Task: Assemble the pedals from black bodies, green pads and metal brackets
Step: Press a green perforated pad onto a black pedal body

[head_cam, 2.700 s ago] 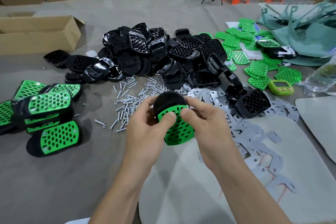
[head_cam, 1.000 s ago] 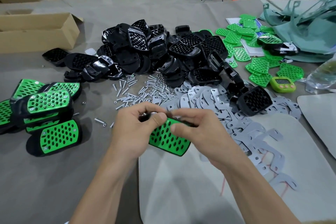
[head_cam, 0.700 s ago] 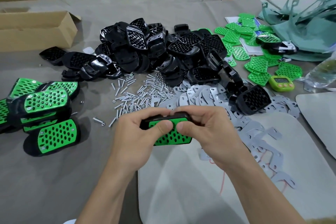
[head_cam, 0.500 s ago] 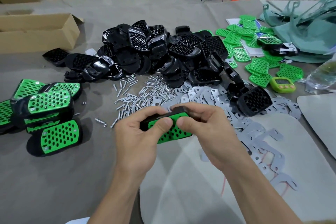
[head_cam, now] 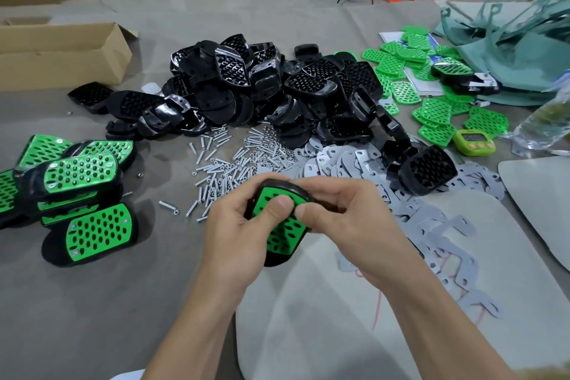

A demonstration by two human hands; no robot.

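Note:
Both hands hold one pedal [head_cam: 285,233], a black body with a green perforated pad facing me, above the table's near middle. My left hand [head_cam: 237,231] grips its left side with the thumb pressed on the pad. My right hand [head_cam: 345,222] grips the right side and top, thumb on the pad too. Behind lie a heap of black bodies [head_cam: 265,89], loose green pads [head_cam: 431,102] at the right, grey metal brackets [head_cam: 354,160] and screws [head_cam: 228,163]. Finished pedals [head_cam: 77,194] are stacked at the left.
An open cardboard box [head_cam: 58,52] stands at the back left. A green timer [head_cam: 473,145] and a plastic bottle [head_cam: 546,123] lie at the right, beside green sheet offcuts [head_cam: 509,49]. Pale grey mats [head_cam: 339,318] cover the near table.
The pedal was held sideways with its edge up; now it is turned upright with the green pad facing me. Both thumbs have moved onto the pad.

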